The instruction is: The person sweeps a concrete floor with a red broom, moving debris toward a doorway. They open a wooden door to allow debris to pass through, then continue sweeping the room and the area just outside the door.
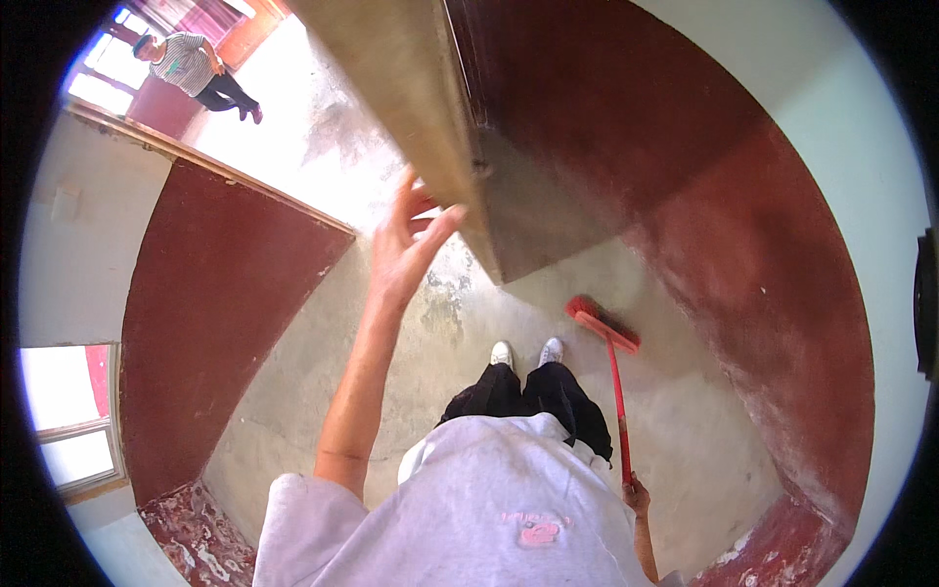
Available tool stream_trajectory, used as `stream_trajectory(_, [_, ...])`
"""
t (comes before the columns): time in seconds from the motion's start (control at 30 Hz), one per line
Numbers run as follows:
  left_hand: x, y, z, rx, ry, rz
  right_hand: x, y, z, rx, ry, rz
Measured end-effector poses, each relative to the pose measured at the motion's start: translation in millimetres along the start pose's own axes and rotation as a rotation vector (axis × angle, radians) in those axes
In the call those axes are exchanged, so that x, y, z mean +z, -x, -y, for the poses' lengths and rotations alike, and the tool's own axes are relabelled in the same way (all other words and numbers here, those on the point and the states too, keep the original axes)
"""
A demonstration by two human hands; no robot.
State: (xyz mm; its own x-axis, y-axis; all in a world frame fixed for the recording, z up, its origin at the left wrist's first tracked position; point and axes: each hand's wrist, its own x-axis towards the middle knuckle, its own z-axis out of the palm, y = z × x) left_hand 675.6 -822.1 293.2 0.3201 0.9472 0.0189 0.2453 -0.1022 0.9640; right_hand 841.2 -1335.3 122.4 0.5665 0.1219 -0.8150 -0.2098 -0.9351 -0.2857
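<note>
My left hand [414, 227] is raised at the edge of a wooden door [411, 95]. Its thumb lies near the door's edge and the other fingers are partly behind it; whether they grip it I cannot tell. Low at the right, my right hand [637, 495] is closed around the red handle of a push broom [620, 403]. The broom's red bristled head [601, 324] rests on the concrete floor, to the right of my white shoes.
Dark red and white painted walls [733, 242] stand on both sides. Through the doorway, at the upper left, another person [187, 66] stands in a bright room. A window [73, 418] is at the far left.
</note>
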Motion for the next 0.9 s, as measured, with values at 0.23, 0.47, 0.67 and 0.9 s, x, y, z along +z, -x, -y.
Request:
stream_trajectory(0.23, [61,-25,-10,0.006,0.254,0.281,15,11,-62,-0.255,0.015,-0.068])
stream_trajectory(0.47, [149,-49,-21,0.166,0.27,0.315,3,-1,-88,-0.345,0.276,-0.076])
stream_trajectory(0.67, [226,-84,-37,0.331,0.053,0.217,-33,4,-35,-0.367,0.464,-0.089])
stream_trajectory(0.9, [303,-129,-59,0.558,-0.168,0.122,-117,-14,-119,-0.269,0.66,-0.012])
